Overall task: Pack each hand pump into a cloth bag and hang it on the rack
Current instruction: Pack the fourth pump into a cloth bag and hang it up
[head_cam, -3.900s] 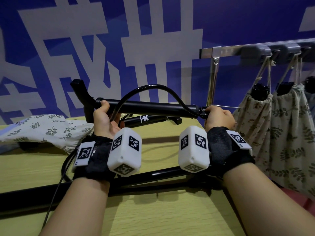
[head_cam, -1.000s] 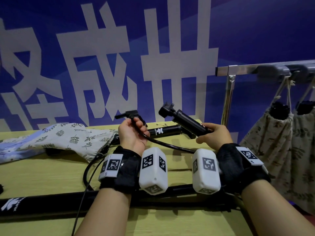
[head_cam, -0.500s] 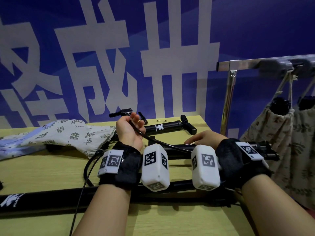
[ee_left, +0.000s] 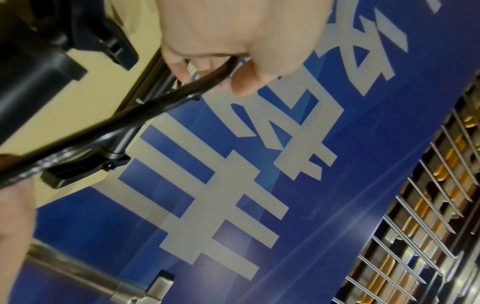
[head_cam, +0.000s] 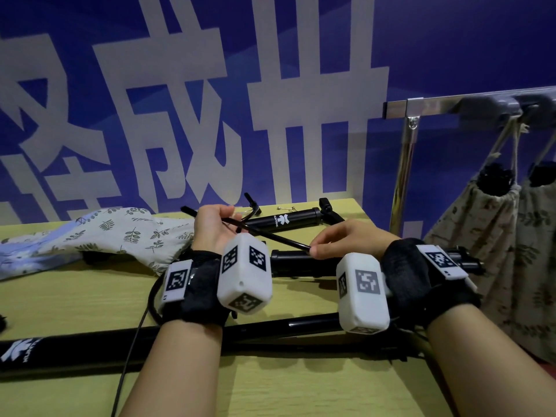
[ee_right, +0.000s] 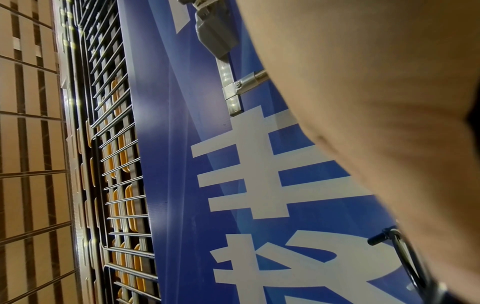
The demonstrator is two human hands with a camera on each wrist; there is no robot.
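A black hand pump (head_cam: 296, 257) lies on the yellow table (head_cam: 75, 296) just beyond my wrists. Its thin black hose (head_cam: 270, 236) rises off it. My left hand (head_cam: 222, 219) grips the hose's looped far end, fingers curled round the hose (ee_left: 213, 76). My right hand (head_cam: 314, 248) pinches the hose lower down, near the pump body. A leaf-print cloth bag (head_cam: 120, 233) lies flat at the left. The right wrist view is mostly palm, with a hose end (ee_right: 400, 244) showing past it.
A second short pump (head_cam: 285, 220) lies at the back of the table, and a long black pump (head_cam: 120, 349) crosses its front. The metal rack (head_cam: 436, 102) stands at the right with filled bags (head_cam: 481, 224) hanging from its hooks. A blue wall is close behind.
My right hand has laid the pump body down on the table, let go of it, and moved onto the hose. My left hand has kept hold of the hose throughout.
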